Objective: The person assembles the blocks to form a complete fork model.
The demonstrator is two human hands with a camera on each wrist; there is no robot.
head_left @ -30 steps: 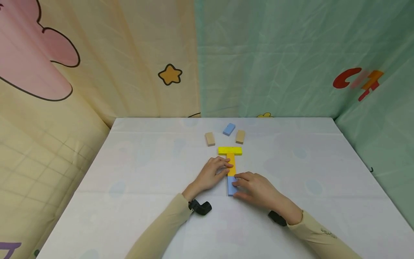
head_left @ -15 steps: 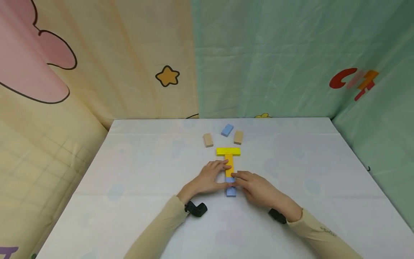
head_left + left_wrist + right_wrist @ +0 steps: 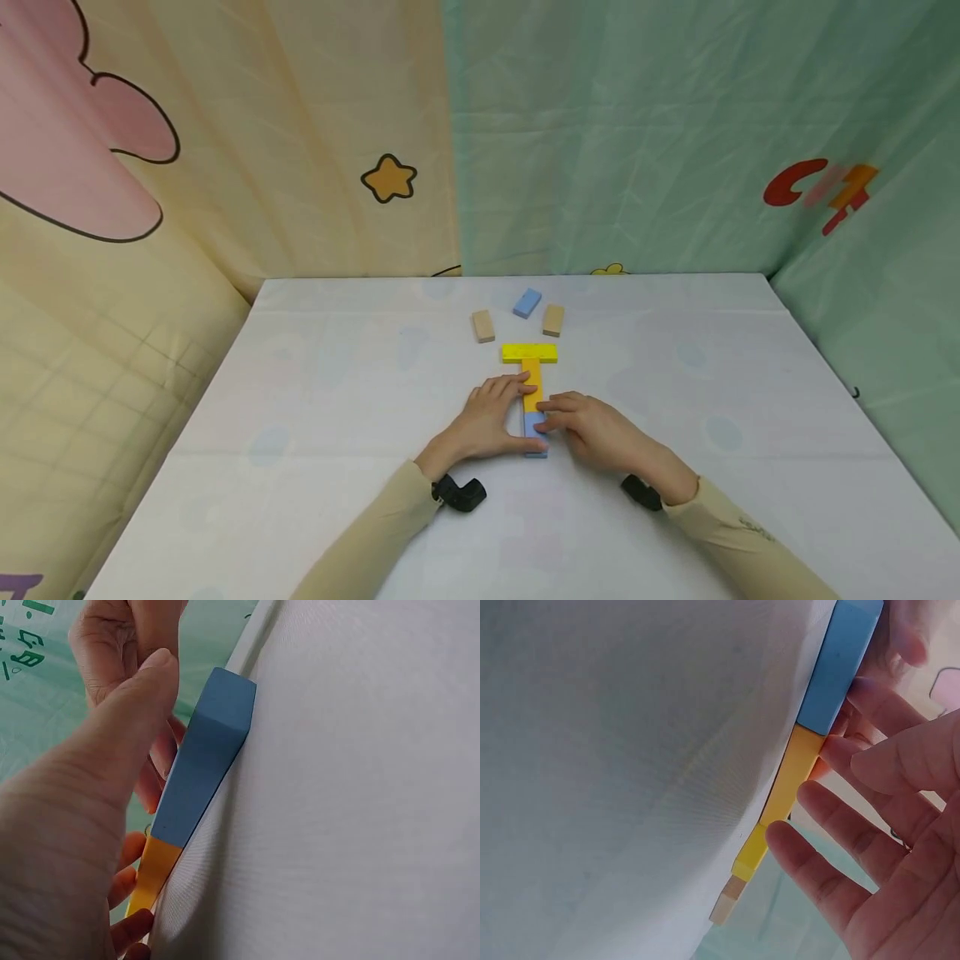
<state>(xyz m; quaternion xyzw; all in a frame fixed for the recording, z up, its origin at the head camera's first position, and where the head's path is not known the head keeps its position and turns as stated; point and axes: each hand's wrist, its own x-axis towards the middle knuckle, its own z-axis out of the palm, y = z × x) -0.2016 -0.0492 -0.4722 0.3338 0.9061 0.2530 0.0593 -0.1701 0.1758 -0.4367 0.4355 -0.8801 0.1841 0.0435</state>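
Observation:
A blue block (image 3: 532,421), an orange block (image 3: 532,367) and a yellow block (image 3: 529,353) lie flat on the table in a T, the yellow one crosswise at the far end. Blue and orange meet end to end, as the left wrist view of the blue block (image 3: 202,757) shows. My left hand (image 3: 486,421) reaches from the left, fingertips at the orange block and thumb stretched across the near end of the blue one. From the other side my right hand (image 3: 596,429) brings loosely spread fingers to the blue and orange blocks (image 3: 791,776).
Beyond the T lie a tan block (image 3: 483,326), another tan block (image 3: 553,320) and a smaller-looking blue block (image 3: 527,303) set at a slant. A white cloth covers the table (image 3: 337,375), with printed curtains (image 3: 600,167) behind it.
My left thumb has moved from beside the orange block down to the near end of the blue block. My right fingers stay at the blocks' right side. The T keeps its shape.

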